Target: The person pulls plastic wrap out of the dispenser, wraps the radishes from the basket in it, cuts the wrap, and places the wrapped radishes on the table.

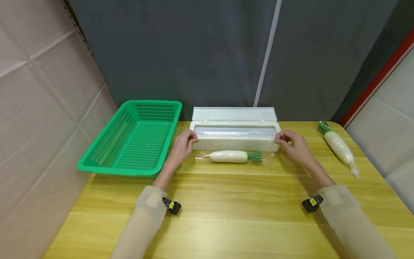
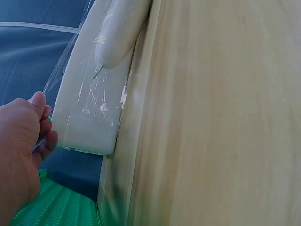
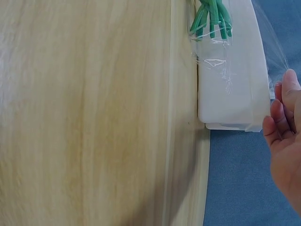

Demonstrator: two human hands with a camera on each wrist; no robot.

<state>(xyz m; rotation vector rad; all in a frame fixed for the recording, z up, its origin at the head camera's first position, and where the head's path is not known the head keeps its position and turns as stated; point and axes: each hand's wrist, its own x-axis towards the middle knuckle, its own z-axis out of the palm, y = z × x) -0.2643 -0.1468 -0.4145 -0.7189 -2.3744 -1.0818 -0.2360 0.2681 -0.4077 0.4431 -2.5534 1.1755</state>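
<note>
A white cling film dispenser (image 1: pixel 233 145) stands at the table's back with its lid (image 1: pixel 234 114) raised. In its trough lies a roll of clear film (image 1: pixel 234 131). Directly in front, a white radish (image 1: pixel 228 156) with green stalks lies in clear cling film (image 1: pixel 268 158); whether the film goes all the way round it is unclear. My left hand (image 1: pixel 182 147) pinches film between thumb and forefinger at the dispenser's left front corner. At the right corner my right hand (image 1: pixel 293 144) pinches it likewise, and both wrist views show film stretched from the fingertips.
To the left sits a green plastic basket (image 1: pixel 161 158) with slotted walls. A second radish (image 1: pixel 337 145), wrapped in film with a twisted end, lies near the table's right edge. Behind the wooden table (image 1: pixel 239 208) hangs a dark grey curtain (image 1: pixel 194 54).
</note>
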